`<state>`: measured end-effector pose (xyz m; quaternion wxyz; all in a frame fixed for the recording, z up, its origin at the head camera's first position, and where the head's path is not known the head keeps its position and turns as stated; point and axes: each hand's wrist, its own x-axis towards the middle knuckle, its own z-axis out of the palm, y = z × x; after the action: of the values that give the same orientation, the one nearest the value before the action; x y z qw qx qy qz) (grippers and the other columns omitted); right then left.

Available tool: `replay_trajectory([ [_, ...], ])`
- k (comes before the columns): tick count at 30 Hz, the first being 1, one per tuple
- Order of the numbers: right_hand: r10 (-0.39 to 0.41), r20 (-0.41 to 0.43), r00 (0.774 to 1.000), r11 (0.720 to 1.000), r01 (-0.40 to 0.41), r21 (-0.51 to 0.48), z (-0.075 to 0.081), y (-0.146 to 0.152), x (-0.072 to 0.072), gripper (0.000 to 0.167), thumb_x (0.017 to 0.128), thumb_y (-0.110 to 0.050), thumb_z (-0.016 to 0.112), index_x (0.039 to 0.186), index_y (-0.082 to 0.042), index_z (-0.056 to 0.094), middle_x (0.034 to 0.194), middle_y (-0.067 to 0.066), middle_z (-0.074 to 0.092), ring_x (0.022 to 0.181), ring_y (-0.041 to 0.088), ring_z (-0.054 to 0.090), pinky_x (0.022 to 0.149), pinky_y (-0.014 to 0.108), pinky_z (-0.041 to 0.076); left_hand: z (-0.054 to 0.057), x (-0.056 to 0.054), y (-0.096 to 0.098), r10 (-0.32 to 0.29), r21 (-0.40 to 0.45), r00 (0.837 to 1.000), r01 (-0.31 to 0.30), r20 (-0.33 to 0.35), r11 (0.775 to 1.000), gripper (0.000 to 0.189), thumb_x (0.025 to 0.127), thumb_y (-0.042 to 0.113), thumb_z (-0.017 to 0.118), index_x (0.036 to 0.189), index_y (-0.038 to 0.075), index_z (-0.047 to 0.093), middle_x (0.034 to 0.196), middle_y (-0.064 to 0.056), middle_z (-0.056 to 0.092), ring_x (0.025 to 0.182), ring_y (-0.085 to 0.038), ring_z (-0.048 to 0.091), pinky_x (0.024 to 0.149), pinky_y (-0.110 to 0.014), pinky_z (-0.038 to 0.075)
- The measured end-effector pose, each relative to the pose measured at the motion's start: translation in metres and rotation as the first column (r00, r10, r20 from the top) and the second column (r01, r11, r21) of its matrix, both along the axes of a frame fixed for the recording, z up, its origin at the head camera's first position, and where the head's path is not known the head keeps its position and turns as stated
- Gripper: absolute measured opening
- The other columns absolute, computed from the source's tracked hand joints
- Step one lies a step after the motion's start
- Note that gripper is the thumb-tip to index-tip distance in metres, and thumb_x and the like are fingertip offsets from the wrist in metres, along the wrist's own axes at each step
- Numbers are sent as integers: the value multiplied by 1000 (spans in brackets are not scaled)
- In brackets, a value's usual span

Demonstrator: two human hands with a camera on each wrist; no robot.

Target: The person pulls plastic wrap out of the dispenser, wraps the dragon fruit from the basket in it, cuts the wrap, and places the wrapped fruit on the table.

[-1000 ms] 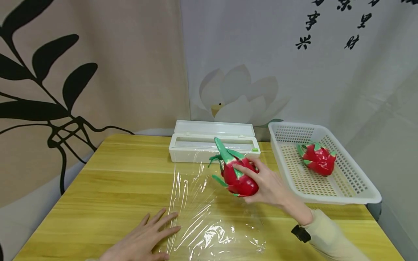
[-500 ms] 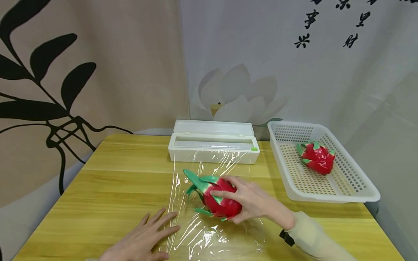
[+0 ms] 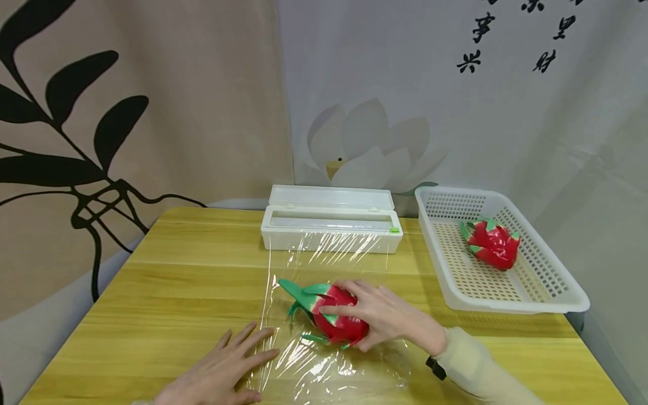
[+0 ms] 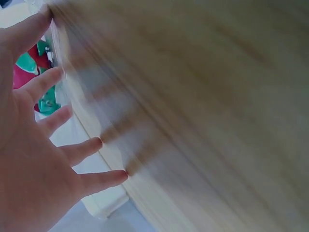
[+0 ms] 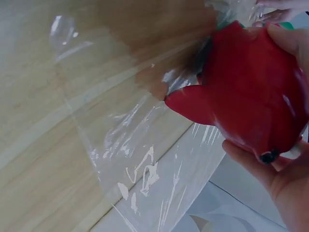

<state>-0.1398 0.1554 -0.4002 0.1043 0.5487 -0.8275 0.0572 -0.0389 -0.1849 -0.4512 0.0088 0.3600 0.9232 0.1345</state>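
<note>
A red dragon fruit [image 3: 340,325] with green leaf tips is gripped by my right hand [image 3: 383,316], thumb and fingers spread round its right side. It lies low over a sheet of clear cling film [image 3: 324,374] on the table; in the right wrist view the dragon fruit [image 5: 256,92] is close to the film, though contact is hard to tell. My left hand [image 3: 225,365] rests with straight, spread fingers on the film's left edge. In the left wrist view the fingers of the left hand [image 4: 38,145] reach the surface with their tips.
A white cling film box [image 3: 331,239] stands at the back with its lid up, film running from it toward me. To the right is a white mesh basket [image 3: 511,306] holding another dragon fruit [image 3: 493,244]. The wooden table [image 3: 167,292] meets a curtain behind.
My right hand has brought the dragon fruit left and down, from near the cling film box to the middle of the film. My left hand has stayed in place.
</note>
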Motion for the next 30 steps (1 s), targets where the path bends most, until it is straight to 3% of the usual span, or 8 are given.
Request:
replay_trajectory([
  [3, -12, 20, 1000, 1000, 12, 13, 0, -2, -1, 91, 60, -50, 83, 140, -38, 42, 138, 11, 44, 111, 25, 56, 60, 14, 47, -3, -1, -1, -25, -5, 994, 25, -105, 1000, 64, 84, 64, 54, 138, 28, 49, 149, -6, 39, 134, -40, 35, 112, -61, 23],
  [7, -18, 41, 999, 1000, 17, 20, 1, -3, -2, 88, 62, -51, 82, 139, -36, 43, 140, 10, 42, 113, 25, 55, 64, 19, 53, -6, -5, -1, -77, -20, 953, 75, -291, 997, 64, 82, 63, 59, 133, 26, 54, 144, -9, 46, 130, -35, 35, 119, -29, -17],
  [8, -19, 48, 999, 1000, 18, 21, 2, -3, -2, 87, 63, -51, 82, 139, -35, 43, 141, 10, 42, 114, 26, 55, 66, 21, 54, -6, -6, -1, -84, -21, 944, 81, -320, 996, 63, 81, 64, 59, 132, 26, 55, 143, -9, 47, 129, -33, 35, 120, -29, -15],
  [10, -28, 69, 997, 999, 26, 31, 3, -2, -1, 88, 64, -52, 82, 141, -35, 41, 145, 11, 39, 117, 27, 54, 67, 24, 55, -5, -6, 0, -88, -21, 935, 86, -344, 996, 64, 80, 66, 58, 130, 27, 56, 143, -8, 46, 129, -31, 34, 121, -43, 12],
  [14, -59, 133, 989, 997, 53, 49, 4, 3, 1, 91, 66, -52, 81, 144, -37, 36, 151, 11, 31, 127, 32, 48, 81, 36, 56, -1, -6, 1, -70, 4, 952, 74, -299, 997, 66, 77, 69, 58, 128, 28, 57, 146, -5, 42, 132, -28, 31, 91, -50, 48],
  [22, -13, 161, 987, 990, 36, -140, -2, 22, 5, 76, 71, -40, 82, 137, -25, 48, 147, 13, 39, 132, 29, 43, 95, 47, 51, 3, -6, 2, -104, 21, 979, 110, -177, 994, 43, 73, 54, 71, 109, 34, 62, 132, 8, 51, 124, -18, 36, 91, -46, 45],
  [25, -6, 231, 973, 959, 71, -274, -9, 34, 8, 62, 73, -27, 81, 130, -20, 56, 141, 12, 46, 128, 27, 46, 93, 43, 53, 4, -8, 2, -148, 53, 981, 156, -128, 986, 33, 75, 46, 73, 103, 34, 63, 117, 15, 57, 112, -9, 43, 87, -37, 45],
  [30, 29, 407, 913, 865, 181, -468, -24, 53, 16, 49, 73, -6, 79, 119, -15, 63, 127, 12, 55, 112, 20, 57, 88, 31, 55, 5, -12, 0, -202, 166, 974, 183, 104, 969, 22, 83, 27, 72, 103, 32, 65, 109, 17, 59, 101, -3, 51, 82, -24, 51],
])
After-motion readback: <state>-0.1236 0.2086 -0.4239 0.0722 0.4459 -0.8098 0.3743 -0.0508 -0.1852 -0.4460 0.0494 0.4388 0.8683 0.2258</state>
